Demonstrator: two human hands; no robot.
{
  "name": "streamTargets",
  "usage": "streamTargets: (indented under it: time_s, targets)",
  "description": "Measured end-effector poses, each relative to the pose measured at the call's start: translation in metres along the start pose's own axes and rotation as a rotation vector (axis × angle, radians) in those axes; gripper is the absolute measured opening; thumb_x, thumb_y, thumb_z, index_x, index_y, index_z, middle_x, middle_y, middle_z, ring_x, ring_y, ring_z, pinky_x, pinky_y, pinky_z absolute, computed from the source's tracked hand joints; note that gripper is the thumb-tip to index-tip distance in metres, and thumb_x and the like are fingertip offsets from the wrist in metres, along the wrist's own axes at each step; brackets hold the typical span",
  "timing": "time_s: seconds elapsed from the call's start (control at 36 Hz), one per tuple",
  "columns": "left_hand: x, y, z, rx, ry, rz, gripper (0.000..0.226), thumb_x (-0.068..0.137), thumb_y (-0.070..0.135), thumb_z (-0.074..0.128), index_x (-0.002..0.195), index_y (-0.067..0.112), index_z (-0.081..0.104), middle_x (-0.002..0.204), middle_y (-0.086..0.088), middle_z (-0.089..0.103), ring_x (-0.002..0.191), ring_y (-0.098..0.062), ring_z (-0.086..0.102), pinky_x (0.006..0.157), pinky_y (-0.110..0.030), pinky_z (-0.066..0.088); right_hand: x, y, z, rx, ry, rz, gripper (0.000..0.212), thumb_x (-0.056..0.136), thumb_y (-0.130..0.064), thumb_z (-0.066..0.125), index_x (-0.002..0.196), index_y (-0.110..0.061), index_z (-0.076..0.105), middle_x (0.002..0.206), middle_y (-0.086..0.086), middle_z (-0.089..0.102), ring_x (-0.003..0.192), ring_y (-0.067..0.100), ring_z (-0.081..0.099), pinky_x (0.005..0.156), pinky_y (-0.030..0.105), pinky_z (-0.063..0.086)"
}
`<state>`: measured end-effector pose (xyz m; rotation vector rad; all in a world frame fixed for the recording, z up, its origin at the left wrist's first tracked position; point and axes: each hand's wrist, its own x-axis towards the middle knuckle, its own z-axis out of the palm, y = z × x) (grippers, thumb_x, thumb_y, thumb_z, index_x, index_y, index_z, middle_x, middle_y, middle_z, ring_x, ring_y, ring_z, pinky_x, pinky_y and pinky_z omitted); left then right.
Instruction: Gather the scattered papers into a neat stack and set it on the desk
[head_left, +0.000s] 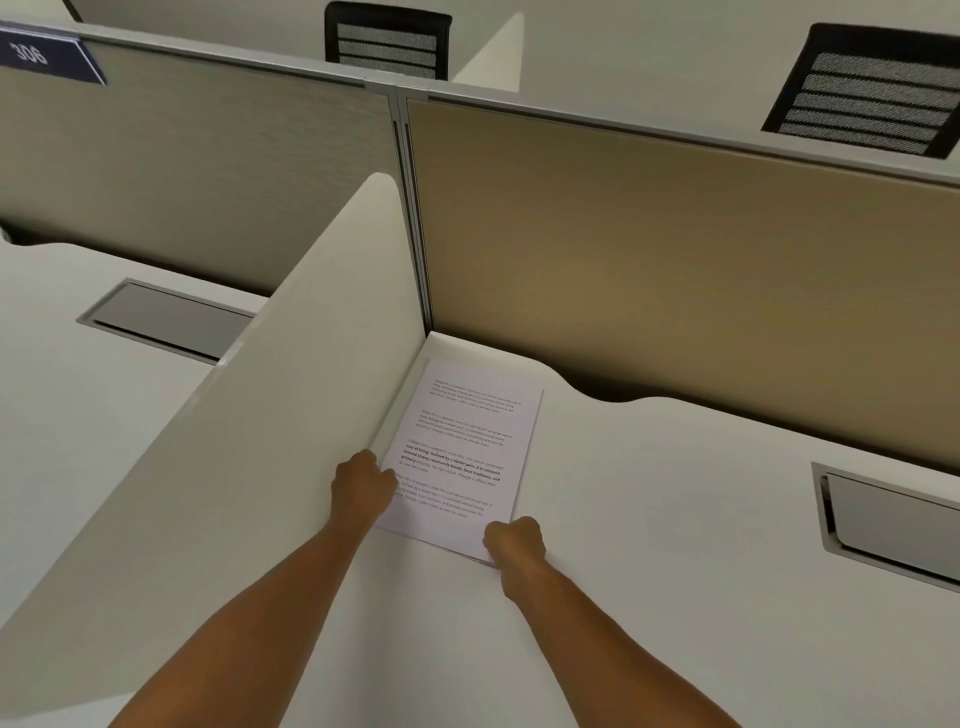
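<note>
A stack of white printed papers (460, 457) lies flat on the white desk (675, 519), tucked into the far left corner against the side divider. My left hand (361, 488) rests on the stack's left edge with its fingers curled onto the paper. My right hand (514, 543) grips the stack's near right corner, fingers closed around the edge. The sheets look aligned, with only thin edges showing at the near corner. Both forearms reach in from the bottom of the view.
A white side divider (270, 415) rises just left of the stack. A tan back partition (675, 270) closes the far side. A grey cable hatch (888, 519) sits in the desk at the right, another grey cable hatch (166, 319) on the neighbouring desk. Black mesh chairs (867, 88) stand beyond.
</note>
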<state>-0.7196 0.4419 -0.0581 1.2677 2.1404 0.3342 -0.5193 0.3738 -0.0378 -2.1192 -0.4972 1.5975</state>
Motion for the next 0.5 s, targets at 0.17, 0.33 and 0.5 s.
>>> streamTargets:
  time_s: [0.17,0.33,0.5]
  targets:
    - [-0.012,0.007,-0.008,-0.013,-0.041,0.014,0.048,0.092,0.025,0.061,0.135,0.006,0.052,0.128,-0.014,0.064,0.117,-0.032,0.060,0.094,-0.034,0.046,-0.009,-0.006,-0.005,-0.014,0.002,-0.004,0.011,0.082,0.001,0.051,0.089,-0.003,0.058,0.083,0.007,0.061,0.069,0.019,0.055,0.049,0.019,0.036]
    - [-0.031,0.019,-0.023,0.007,-0.063,0.066,0.052,0.094,0.028,0.060,0.139,0.006,0.048,0.136,-0.015,0.059,0.122,-0.031,0.057,0.101,-0.037,0.046,-0.028,-0.011,-0.022,-0.113,-0.042,-0.106,0.027,0.088,-0.003,0.052,0.114,-0.002,0.057,0.089,0.001,0.058,0.076,0.015,0.054,0.060,0.021,0.042]
    - [-0.062,0.041,-0.038,0.059,-0.039,0.163,0.055,0.095,0.036,0.058,0.141,0.009,0.047,0.139,-0.012,0.058,0.122,-0.030,0.058,0.099,-0.037,0.047,-0.058,-0.024,-0.051,-0.231,-0.023,-0.250,0.060,0.092,-0.009,0.054,0.148,-0.004,0.034,0.147,0.012,0.046,0.130,0.027,0.049,0.084,0.025,0.039]
